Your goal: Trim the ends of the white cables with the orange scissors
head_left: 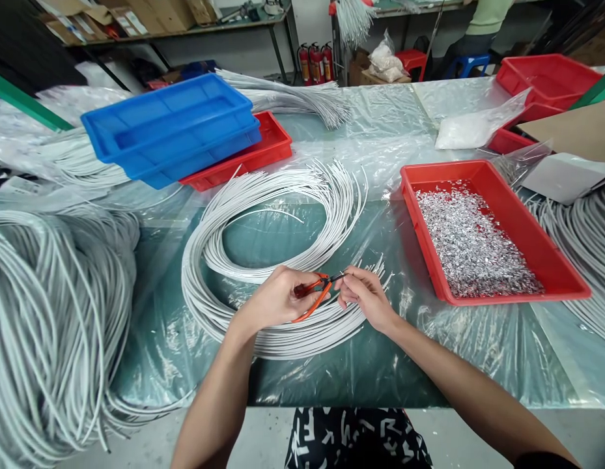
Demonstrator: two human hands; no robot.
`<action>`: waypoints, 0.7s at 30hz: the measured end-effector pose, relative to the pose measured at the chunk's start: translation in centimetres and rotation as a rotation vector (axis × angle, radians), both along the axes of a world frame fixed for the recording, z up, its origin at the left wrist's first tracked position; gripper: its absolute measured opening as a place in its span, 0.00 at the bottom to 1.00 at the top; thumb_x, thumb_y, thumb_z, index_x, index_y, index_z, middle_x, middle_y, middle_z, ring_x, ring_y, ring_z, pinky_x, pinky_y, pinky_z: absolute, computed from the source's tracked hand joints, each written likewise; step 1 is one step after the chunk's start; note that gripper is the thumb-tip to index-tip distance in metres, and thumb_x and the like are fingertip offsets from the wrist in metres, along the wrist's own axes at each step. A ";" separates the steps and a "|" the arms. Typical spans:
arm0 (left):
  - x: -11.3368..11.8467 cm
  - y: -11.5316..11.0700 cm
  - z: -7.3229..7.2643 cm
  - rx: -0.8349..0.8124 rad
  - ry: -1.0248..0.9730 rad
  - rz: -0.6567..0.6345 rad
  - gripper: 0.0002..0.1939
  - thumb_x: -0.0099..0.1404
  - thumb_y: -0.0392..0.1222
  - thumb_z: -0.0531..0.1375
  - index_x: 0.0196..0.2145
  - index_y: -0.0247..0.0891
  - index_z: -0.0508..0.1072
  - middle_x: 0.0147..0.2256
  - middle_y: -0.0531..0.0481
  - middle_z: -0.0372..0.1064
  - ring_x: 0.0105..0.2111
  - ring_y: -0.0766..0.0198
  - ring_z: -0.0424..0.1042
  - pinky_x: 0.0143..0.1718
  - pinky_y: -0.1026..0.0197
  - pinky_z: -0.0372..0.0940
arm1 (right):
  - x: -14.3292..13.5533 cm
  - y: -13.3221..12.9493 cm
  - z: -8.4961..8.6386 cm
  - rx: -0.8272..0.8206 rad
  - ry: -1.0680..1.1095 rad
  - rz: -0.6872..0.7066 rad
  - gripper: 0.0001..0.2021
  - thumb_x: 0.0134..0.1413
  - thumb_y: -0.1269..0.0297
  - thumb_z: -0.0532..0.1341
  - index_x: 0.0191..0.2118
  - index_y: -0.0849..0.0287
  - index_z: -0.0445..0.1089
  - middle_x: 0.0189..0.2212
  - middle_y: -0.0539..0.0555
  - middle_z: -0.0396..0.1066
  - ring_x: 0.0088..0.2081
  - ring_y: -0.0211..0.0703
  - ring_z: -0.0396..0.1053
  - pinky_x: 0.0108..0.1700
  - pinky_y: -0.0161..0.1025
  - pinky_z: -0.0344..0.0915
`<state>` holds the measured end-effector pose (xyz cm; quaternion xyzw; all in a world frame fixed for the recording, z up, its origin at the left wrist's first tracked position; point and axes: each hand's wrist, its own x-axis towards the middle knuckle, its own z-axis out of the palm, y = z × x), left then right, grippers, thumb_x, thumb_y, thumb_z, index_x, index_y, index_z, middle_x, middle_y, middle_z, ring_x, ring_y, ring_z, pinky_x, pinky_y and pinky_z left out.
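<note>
My left hand (282,296) is closed around a pair of orange-handled pliers (312,298), whose dark jaws point right. Close to the jaw tips, the thumb and fingers of my right hand (365,294) are pinched together; the small piece between them is too fine to make out. Both hands are above a large coil of white cables (302,339). Its loose cut ends fan out just behind my right hand. A second loop of white cables (277,264) overlaps it farther back.
A red tray (551,260) of small silvery pieces (471,241) stands at right. Stacked blue trays (170,124) rest over a red tray (277,140) at back left. A big grey cable bundle (58,312) covers the left side. Plastic sheeting (429,365) covers the table.
</note>
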<state>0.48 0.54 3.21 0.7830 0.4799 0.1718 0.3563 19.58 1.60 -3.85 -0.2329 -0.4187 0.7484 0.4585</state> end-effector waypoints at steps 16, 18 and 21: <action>0.0 0.2 -0.5 -0.018 -0.017 0.020 0.12 0.65 0.40 0.58 0.24 0.33 0.67 0.21 0.57 0.50 0.24 0.71 0.47 0.23 0.67 0.48 | 0.0 -0.1 0.2 0.044 -0.101 -0.025 0.15 0.63 0.54 0.59 0.31 0.60 0.71 0.16 0.41 0.47 0.18 0.31 0.47 0.23 0.34 0.59; 0.0 0.2 -0.5 -0.021 -0.024 0.022 0.13 0.65 0.41 0.58 0.25 0.33 0.67 0.22 0.57 0.51 0.24 0.71 0.47 0.23 0.67 0.48 | 0.0 -0.1 0.2 0.055 -0.111 -0.023 0.15 0.63 0.55 0.58 0.32 0.60 0.72 0.16 0.41 0.47 0.18 0.31 0.48 0.24 0.34 0.60; -0.1 0.1 -0.5 -0.030 -0.023 0.022 0.13 0.65 0.42 0.58 0.24 0.33 0.67 0.22 0.57 0.50 0.24 0.71 0.46 0.24 0.67 0.48 | 0.0 -0.1 0.2 0.062 -0.122 -0.022 0.15 0.63 0.54 0.58 0.32 0.60 0.72 0.16 0.41 0.47 0.19 0.31 0.49 0.24 0.34 0.60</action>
